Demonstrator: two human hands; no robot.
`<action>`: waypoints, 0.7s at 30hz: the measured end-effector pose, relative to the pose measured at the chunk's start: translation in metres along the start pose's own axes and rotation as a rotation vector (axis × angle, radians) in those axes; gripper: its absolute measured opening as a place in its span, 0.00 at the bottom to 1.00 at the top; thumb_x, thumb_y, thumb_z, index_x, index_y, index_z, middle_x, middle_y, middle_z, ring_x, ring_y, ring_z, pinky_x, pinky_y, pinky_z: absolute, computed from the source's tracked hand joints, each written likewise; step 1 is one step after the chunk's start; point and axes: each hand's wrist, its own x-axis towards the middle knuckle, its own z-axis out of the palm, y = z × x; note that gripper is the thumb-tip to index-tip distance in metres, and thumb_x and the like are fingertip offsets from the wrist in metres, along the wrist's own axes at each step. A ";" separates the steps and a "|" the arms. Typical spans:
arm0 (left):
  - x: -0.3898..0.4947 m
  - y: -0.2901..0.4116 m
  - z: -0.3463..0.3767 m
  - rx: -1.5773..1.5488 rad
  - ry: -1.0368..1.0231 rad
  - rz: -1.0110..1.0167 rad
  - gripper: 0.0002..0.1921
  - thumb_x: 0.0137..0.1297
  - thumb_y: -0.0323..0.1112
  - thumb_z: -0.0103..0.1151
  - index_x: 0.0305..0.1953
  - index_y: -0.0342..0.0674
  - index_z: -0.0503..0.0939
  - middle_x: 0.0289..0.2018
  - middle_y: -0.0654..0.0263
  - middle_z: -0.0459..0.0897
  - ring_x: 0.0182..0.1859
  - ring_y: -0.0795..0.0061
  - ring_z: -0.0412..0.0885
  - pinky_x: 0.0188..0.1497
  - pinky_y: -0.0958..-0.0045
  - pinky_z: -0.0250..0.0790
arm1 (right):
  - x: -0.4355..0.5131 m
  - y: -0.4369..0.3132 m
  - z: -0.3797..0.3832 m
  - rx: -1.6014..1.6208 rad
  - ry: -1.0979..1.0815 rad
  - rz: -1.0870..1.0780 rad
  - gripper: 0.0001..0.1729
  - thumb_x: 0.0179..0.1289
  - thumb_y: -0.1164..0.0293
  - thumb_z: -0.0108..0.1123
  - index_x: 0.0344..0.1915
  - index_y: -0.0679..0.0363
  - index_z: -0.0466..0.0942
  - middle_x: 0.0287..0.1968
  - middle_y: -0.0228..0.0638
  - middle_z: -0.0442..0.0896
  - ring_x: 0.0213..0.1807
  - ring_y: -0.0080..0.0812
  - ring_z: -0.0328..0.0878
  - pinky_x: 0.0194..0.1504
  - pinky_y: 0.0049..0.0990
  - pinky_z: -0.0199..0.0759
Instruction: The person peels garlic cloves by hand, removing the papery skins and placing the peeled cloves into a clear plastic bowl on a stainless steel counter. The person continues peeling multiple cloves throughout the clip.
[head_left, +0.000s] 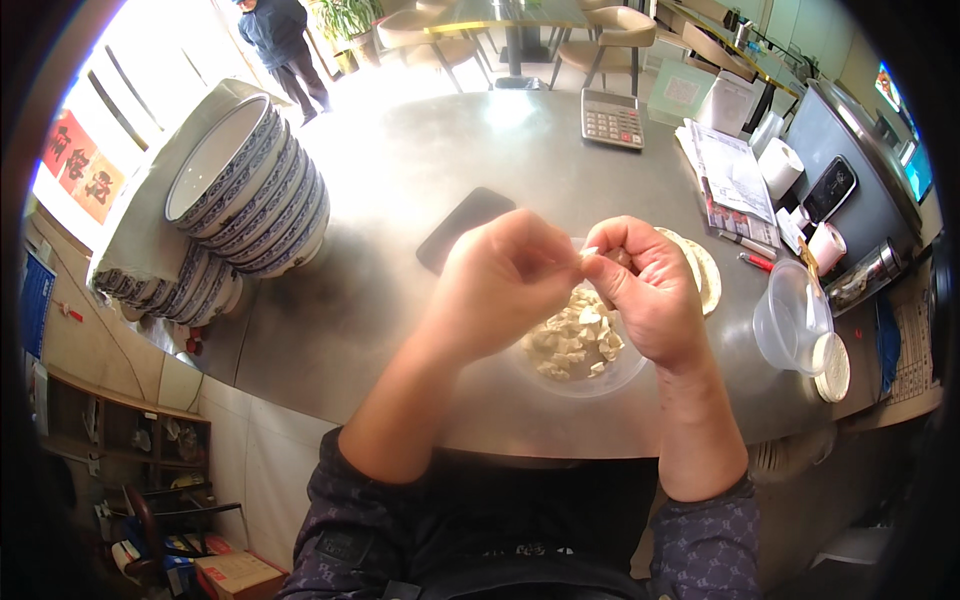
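Note:
My left hand and my right hand meet above a clear plastic bowl. Between their fingertips they pinch a small piece of pale flatbread, mostly covered by the fingers. The left hand is slightly blurred. Inside the bowl lie many small torn bread pieces. Round flatbreads rest on the metal counter beyond my right hand, partly hidden by it. A dark smartphone lies flat on the counter, just past my left hand.
Stacked blue-and-white bowls stand at the left. A calculator lies at the back. On the right are papers, a red pen, an empty plastic tub, another flatbread and paper rolls. A person stands beyond the counter.

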 end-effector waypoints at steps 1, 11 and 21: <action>-0.001 0.000 0.000 -0.041 -0.017 0.029 0.09 0.65 0.20 0.68 0.38 0.37 0.77 0.41 0.66 0.83 0.37 0.86 0.80 0.39 0.82 0.74 | 0.001 0.001 -0.002 0.119 -0.037 0.023 0.04 0.73 0.75 0.64 0.44 0.62 0.78 0.30 0.21 0.78 0.28 0.11 0.68 0.29 0.15 0.62; -0.002 0.003 -0.007 -0.493 -0.059 -0.046 0.06 0.69 0.24 0.65 0.42 0.39 0.79 0.43 0.62 0.85 0.38 0.76 0.84 0.38 0.77 0.76 | -0.001 -0.003 0.004 0.481 -0.006 0.088 0.10 0.72 0.75 0.59 0.51 0.63 0.76 0.36 0.32 0.82 0.27 0.17 0.70 0.29 0.15 0.62; 0.000 0.004 -0.002 -0.372 0.015 -0.114 0.07 0.69 0.28 0.67 0.43 0.37 0.79 0.36 0.62 0.86 0.36 0.74 0.85 0.39 0.75 0.78 | -0.003 -0.003 0.009 -0.046 0.008 -0.004 0.07 0.72 0.76 0.62 0.46 0.66 0.77 0.36 0.34 0.86 0.36 0.18 0.82 0.39 0.18 0.76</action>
